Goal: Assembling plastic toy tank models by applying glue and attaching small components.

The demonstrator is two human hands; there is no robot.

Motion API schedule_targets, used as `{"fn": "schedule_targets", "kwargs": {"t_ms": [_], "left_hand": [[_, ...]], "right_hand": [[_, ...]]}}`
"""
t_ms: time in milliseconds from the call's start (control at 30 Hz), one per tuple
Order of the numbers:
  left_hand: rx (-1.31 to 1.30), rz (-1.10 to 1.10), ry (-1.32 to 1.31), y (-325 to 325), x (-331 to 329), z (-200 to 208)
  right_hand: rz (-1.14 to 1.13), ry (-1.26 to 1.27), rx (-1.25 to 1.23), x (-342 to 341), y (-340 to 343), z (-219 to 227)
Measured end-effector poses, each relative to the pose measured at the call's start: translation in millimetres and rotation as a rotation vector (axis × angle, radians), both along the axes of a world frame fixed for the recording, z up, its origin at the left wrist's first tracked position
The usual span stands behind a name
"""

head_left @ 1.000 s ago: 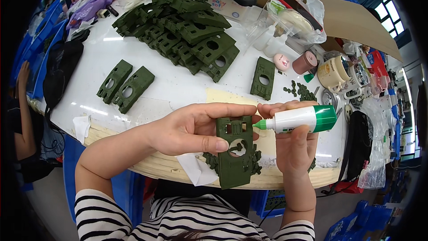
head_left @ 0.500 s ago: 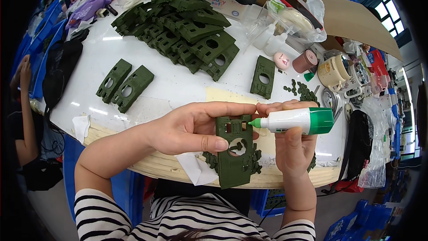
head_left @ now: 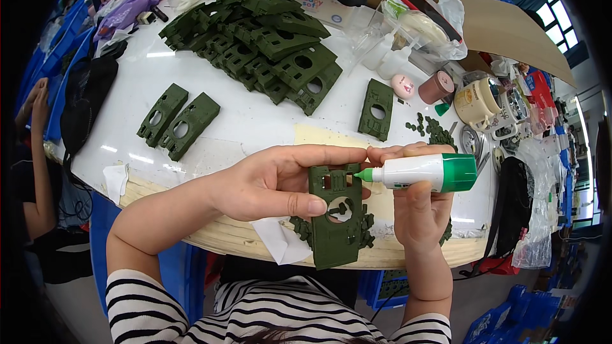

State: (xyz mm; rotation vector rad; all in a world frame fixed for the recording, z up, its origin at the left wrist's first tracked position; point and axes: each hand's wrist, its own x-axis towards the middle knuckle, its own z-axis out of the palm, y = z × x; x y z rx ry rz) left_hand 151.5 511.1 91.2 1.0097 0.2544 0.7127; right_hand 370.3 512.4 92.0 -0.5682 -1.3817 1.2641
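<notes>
Over the table's front edge, my left hand (head_left: 268,185) is closed on a dark green plastic toy tank hull (head_left: 335,245), its thumb on top near the round hole. My right hand (head_left: 424,220) grips a white glue bottle (head_left: 410,172) with a green end, held sideways. The bottle's green tip touches or nearly touches the hull's upper right corner, beside a small rectangular opening. Fingertips of both hands meet just behind the hull. Small dark green parts (head_left: 366,230) lie below and beside it, partly seen through the hole.
A large heap of green hulls (head_left: 255,44) fills the back middle. Two hulls (head_left: 191,126) lie at left, another hull (head_left: 377,109) at right near loose small parts (head_left: 438,132). A brown jar (head_left: 436,87), a cream mug (head_left: 477,102) and white squeeze bottles (head_left: 394,62) stand at back right.
My hands, the hull and the glue bottle are almost where they were. At the far left, another person's hands have shifted slightly.
</notes>
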Motion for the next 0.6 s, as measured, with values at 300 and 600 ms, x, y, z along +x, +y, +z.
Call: {"fn": "schedule_targets", "kwargs": {"t_ms": [300, 600], "left_hand": [[-0.006, 0.001, 0.007, 0.4, 0.2, -1.5], [-0.002, 0.018, 0.001, 0.4, 0.1, 0.2]], "right_hand": [[0.003, -0.077, -0.045, 1.1, -0.8, 5.9], [0.014, -0.002, 0.002, -1.1, 1.1, 4.0]]}}
